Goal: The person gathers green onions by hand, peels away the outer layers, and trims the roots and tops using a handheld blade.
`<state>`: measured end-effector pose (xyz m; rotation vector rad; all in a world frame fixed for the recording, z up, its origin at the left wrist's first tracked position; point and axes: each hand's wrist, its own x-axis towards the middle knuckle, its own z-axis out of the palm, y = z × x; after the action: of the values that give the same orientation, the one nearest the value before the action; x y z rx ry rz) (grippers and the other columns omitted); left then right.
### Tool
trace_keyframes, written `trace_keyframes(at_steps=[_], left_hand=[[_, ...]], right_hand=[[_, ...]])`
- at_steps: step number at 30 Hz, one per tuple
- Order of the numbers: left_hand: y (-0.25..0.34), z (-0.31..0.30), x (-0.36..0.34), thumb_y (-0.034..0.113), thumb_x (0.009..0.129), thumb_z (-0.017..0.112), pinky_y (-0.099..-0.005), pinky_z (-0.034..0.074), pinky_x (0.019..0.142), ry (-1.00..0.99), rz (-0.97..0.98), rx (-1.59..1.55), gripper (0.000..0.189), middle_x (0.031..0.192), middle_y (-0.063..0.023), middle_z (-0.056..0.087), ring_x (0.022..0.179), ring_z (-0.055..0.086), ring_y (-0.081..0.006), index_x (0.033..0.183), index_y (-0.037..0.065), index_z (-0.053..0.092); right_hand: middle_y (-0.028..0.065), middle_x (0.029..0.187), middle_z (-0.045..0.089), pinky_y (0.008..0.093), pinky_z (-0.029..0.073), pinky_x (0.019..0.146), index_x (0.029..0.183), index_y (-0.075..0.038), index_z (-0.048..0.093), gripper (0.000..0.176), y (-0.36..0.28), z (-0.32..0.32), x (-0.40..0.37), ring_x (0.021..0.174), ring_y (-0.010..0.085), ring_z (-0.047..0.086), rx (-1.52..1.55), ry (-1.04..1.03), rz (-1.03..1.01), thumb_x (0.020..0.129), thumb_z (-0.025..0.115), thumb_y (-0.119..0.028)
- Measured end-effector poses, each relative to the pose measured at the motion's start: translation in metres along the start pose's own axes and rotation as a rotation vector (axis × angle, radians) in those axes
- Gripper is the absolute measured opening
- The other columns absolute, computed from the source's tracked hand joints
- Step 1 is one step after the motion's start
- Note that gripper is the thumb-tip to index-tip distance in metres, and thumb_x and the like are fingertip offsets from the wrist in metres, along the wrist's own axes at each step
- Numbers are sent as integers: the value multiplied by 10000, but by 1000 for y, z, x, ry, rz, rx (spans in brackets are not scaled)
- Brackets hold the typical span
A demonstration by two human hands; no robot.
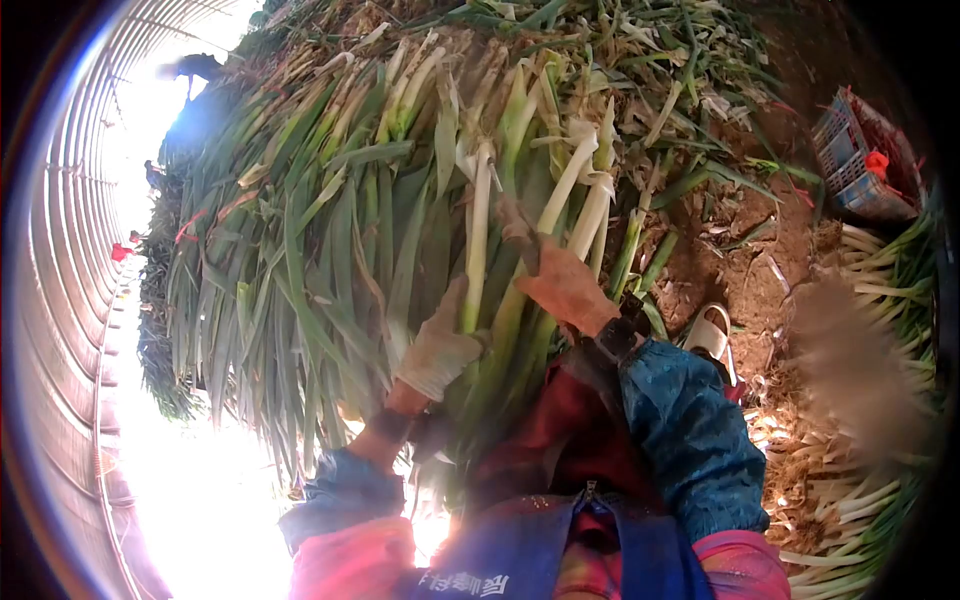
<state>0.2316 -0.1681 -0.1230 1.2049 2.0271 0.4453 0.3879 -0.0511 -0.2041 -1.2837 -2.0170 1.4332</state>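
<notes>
My left hand (440,350), in a pale glove, is closed around the lower part of a leek (478,235), whose white stalk points away from me. To its right is my right hand (568,287), with a dark band at the wrist. Its fingers are closed beside the leek; a narrow, blurred object shows at the fingertips, and I cannot make out what it is. More leeks with pale stalks (592,215) lie under and beside my right hand, their green leaves running towards my apron. A large heap of leeks (340,230) spreads out to the left.
Loose trimmings (690,90) cover the ground at the far right of the heap. A plastic crate (848,150) stands at the right. Cleaned leeks (860,510) lie in rows along the right edge, partly behind a brown blur. A light shoe (709,335) shows beside my right sleeve.
</notes>
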Motion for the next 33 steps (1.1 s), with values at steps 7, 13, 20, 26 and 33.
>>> trace_keyframes(at_steps=[7,13,20,26,33], left_hand=[[4,4,1,213,752,664,-370,453,893,42,13,-18,808,1115,-271,614,1039,605,-363,1460,150,279],[56,21,60,253,781,623,-402,497,749,-250,-134,270,541,1200,-231,564,987,604,-366,1283,121,472],[34,-51,147,498,783,590,-384,367,1031,552,240,836,751,1377,-216,434,1260,427,-358,1324,-2,442],[-13,-73,122,203,828,596,-350,494,857,642,-15,1368,451,1125,-167,566,1130,532,-338,1200,-14,462],[-20,-72,103,142,823,590,-428,552,728,531,-173,1092,502,1006,-180,621,895,661,-365,1252,-9,375]], right_hand=[[288,879,612,484,450,769,1163,50,415,544,-16,-13,-6,872,470,577,-13,79,-18,770,654,-239],[270,807,619,494,468,684,1221,84,372,603,5,-22,1,781,447,609,-110,216,26,780,649,-220],[259,792,595,473,460,669,1208,60,406,570,-6,-29,-7,755,409,607,34,120,-19,773,643,-221],[279,892,590,496,468,717,1210,26,409,557,-3,-25,-6,857,432,594,-31,42,-110,765,630,-227],[236,832,600,466,452,698,1240,-8,425,564,-9,-17,-16,789,372,619,75,-35,-50,766,648,-217]])
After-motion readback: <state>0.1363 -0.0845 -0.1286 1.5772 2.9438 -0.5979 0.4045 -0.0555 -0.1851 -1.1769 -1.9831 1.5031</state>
